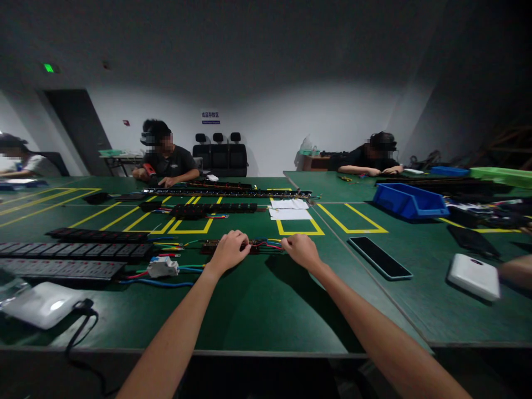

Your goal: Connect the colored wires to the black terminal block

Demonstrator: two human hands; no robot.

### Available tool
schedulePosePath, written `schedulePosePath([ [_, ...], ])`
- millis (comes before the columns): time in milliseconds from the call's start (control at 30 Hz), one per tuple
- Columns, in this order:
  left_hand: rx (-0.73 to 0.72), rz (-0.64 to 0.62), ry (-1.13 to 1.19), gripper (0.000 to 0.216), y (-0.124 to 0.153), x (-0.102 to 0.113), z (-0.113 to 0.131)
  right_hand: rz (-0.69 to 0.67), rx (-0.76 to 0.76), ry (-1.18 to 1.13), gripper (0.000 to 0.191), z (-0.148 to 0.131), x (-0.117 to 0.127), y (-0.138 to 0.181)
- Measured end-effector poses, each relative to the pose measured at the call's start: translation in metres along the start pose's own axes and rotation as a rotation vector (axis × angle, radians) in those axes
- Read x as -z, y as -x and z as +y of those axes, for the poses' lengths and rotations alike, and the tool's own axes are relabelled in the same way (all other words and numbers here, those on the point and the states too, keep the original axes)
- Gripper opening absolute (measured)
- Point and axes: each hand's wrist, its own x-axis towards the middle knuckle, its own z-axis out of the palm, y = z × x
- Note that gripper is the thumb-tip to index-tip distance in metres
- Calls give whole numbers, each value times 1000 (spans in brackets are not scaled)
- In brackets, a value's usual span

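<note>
The left hand is curled narrow, knuckles up, closed over the left part of a wired strip that lies near the middle of the green table. The right hand is curled the same way on the coloured wires at the strip's right end. A blue bin stands well apart to the right; what lies inside it cannot be seen. A long green tray sits beyond it.
</note>
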Motion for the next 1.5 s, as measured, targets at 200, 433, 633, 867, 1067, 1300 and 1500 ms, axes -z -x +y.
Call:
schedulePosePath([
  [200, -4, 6, -8, 15, 1, 0, 0, 35, 3, 25, 45, -1, -2, 1],
  [433, 4, -1, 3, 16, 1, 1, 3, -81, 44, 38, 41, -2, 1, 3],
  [633, 5, -14, 3, 16, 1, 2, 3, -81, 48, 44, 42, -2, 3, 2],
  [867, 8, -18, 1, 16, 0, 3, 3, -100, 73, 31, 42, 1, 2, 1],
  [1067, 1, 5, -16, 14, 0, 4, 5, -2, 37, 37, 46, 1, 6, 0],
  [1300, -3, 7, -9, 13, 0, 2, 3, -141, -8, 16, 44, 6, 6, -3],
  [1500, 15, -13, 8, 16, 1, 2, 1, -39, -66, 54, 44, 5, 9, -3],
])
